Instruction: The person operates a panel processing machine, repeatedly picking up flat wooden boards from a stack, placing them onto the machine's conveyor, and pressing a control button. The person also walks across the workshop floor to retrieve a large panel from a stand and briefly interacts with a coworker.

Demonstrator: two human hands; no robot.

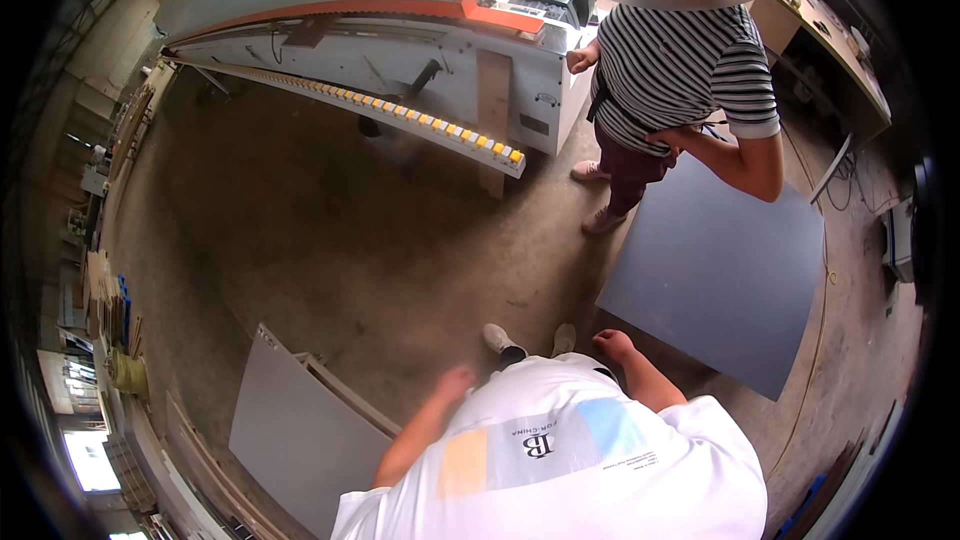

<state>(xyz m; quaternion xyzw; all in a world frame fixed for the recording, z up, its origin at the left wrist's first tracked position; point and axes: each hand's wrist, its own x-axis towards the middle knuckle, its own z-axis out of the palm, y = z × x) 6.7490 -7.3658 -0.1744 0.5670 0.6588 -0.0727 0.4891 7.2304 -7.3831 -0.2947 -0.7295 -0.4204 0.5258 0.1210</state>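
Head-worn downward fisheye, rim unclear

The white shirt (590,490) on the near side bears a large dark letter emblem, a line of smaller letters just beyond, and fine print to the right. Marks on the far machine (565,105) and the left grey board (290,420) are unreadable.

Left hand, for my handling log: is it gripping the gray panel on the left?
No, the left hand hangs apart from the gray panel.
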